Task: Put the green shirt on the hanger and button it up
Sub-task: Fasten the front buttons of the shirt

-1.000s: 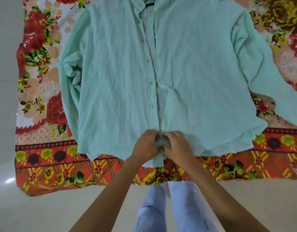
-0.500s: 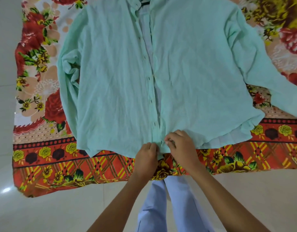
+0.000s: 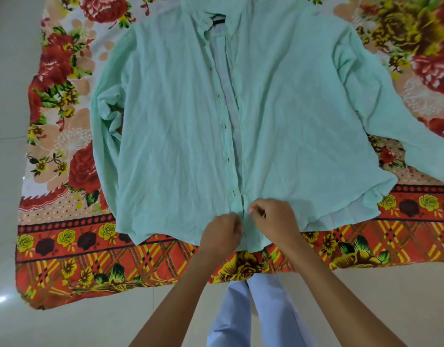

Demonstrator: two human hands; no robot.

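Because the floral blanket point(image 3: 66, 246) keeps it off the floor, the green shirt point(image 3: 178, 121) lies flat and face up, its two fronts meeting near the hem but parted higher up. The hanger point(image 3: 219, 19) shows only as a dark strip inside the collar. Your left hand point(image 3: 222, 234) and right hand point(image 3: 273, 219) each pinch a front edge just above the hem, seemingly to work the lowest button; the button itself is hidden.
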